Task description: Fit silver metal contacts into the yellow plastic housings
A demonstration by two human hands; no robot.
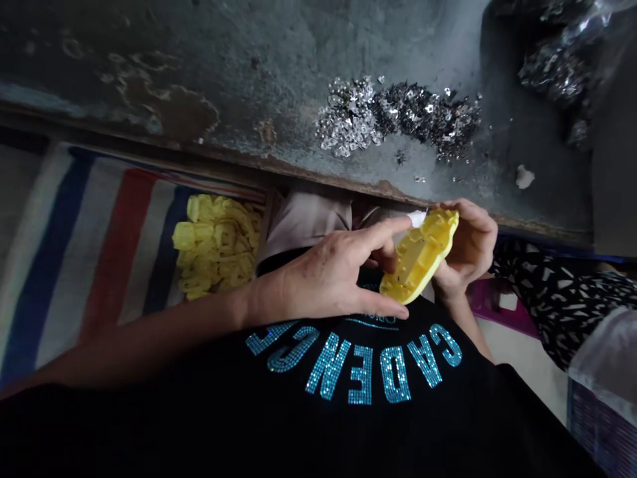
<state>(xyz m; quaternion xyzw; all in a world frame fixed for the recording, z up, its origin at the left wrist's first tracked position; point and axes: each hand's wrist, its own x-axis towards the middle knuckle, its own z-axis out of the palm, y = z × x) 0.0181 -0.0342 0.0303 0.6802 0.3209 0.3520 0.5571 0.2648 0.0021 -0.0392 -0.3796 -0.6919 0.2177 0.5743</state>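
My right hand is wrapped round a yellow plastic part, holding it tilted just below the bench edge. My left hand reaches across from the left; its thumb rests on the lower edge of the yellow part and its forefinger, with a white wrap on the tip, stretches toward the top of it. Its other fingers curl behind the part. Both hands hover over my lap and black shirt with glittery blue letters.
A worn grey bench fills the top, with a heap of small shiny metal pieces on it. A pile of yellow plastic parts lies at the left on a striped sack. A patterned cloth is at right.
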